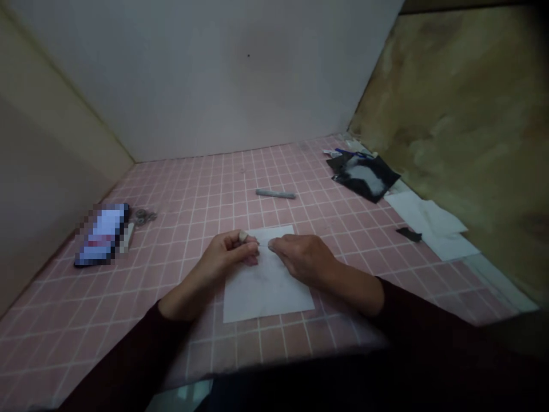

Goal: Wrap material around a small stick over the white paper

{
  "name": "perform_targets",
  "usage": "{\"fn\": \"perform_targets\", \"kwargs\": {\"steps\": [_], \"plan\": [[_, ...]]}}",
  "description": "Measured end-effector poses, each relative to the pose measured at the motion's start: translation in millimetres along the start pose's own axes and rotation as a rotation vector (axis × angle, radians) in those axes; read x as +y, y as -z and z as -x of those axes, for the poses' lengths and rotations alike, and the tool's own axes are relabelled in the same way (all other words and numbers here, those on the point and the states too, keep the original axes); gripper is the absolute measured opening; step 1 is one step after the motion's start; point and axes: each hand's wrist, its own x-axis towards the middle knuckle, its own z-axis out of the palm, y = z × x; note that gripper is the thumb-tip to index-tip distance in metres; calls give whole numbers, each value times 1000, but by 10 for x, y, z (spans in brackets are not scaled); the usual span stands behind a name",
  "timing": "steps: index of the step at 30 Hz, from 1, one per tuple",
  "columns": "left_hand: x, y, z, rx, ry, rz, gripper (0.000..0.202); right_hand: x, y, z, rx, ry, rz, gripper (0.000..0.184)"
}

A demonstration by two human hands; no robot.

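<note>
Strand [262, 245]: I see it clamped, thin and hard to make out, between left grip [223, 256] and right grip [302, 257].
Below grips: white paper sheet [270, 294].
Risk: slackened pressure could drop it.

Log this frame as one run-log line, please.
left hand: pinches thin strand | right hand: pinches same strand | beneath: white paper | surface: pink tile

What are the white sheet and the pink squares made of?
The white sheet looks like thin matte paper: it lies flat with a dull surface. The pink squares look like glazed ceramic tile, with a slight sheen and pale grout lines, though dim light leaves that open.
</note>
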Motion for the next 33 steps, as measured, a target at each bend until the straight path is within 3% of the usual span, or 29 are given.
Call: {"fn": "perform_targets", "kwargs": {"steps": [3,8,10,13,16,19,23,25,27,30,33], "plan": [[11,-11,12,41,14,46,15,-35,33,4,-37,-13,-100,21],[0,-41,51,85,-119,-32,22,22,104,-69,-278,-95,-630,27],[6,-49,50,86,-119,-49,21,51,95,-70,-243,-76,-578,28],[35,-58,33,54,-23,-20,13,47,58,-23,-67,-46,-303,22],[67,-66,21,11,40,17,13,5,42,20,8,-26,-91,22],[76,-77,30,56,36,33,13,-11,62,-1,-62,-65,-243,21],[67,-86,61,95,-90,-24,20,41,103,-77,-258,-69,-580,27],[63,-79,65,91,-122,-50,21,69,104,-89,-294,-60,-648,29],[63,-67,57,82,-78,-51,20,76,88,-70,-203,-53,-539,26],[72,-52,32,12,33,-7,11,48,53,-11,-4,-20,-142,20],[75,-51,15,-10,62,45,13,7,38,26,27,-6,11,22]]}}
